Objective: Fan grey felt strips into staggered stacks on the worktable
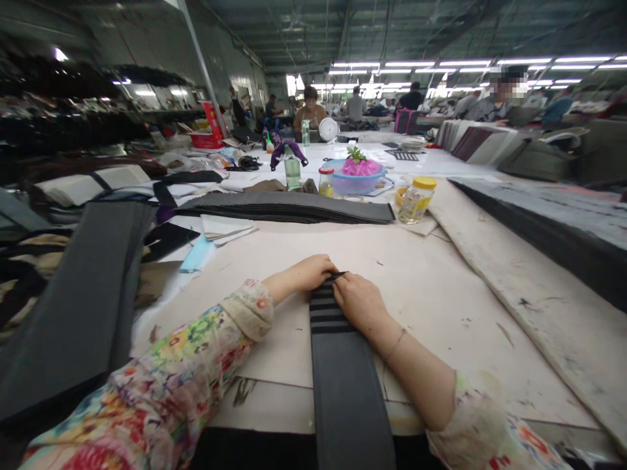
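A long dark grey fabric strip lies on the pale work board and runs toward me over its near edge. Black bands cross its far part. At the strip's far end, my left hand pinches the left corner. Opposite it, my right hand has its fingers curled on the right side of the same end. The two hands nearly touch, and the fingertips are partly hidden. Beyond them lies a stack of grey and black strips.
Another tall stack of grey strips stands at left, near a blue face mask. Behind are a yellow-lidded jar, a basin with pink contents and a glass bottle. A long padded roll borders the right. Several people work farther back.
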Demonstrator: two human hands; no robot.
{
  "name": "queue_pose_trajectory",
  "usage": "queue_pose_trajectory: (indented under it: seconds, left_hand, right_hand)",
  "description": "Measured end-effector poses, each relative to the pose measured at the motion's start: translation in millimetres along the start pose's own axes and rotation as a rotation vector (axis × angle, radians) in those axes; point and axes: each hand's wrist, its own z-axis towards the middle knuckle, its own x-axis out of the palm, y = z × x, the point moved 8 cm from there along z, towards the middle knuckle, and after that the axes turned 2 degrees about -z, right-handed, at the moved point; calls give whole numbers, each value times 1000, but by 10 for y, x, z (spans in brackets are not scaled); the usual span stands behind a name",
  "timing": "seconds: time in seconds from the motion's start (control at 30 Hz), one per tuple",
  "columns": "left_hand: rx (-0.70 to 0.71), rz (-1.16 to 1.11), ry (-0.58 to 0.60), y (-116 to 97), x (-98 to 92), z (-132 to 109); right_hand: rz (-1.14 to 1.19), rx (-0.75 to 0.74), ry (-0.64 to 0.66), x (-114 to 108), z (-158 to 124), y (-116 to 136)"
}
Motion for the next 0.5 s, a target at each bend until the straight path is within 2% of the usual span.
queue_pose_trajectory:
  seconds: [0.2, 0.5]
  left_hand:
    - [-41, -70, -38, 145, -87, -244]
    - [-26, -95, -45, 118, -93, -238]
  right_hand:
    - [24, 22, -43, 1, 76, -55]
    - [92, -40, -19, 204, 200, -119]
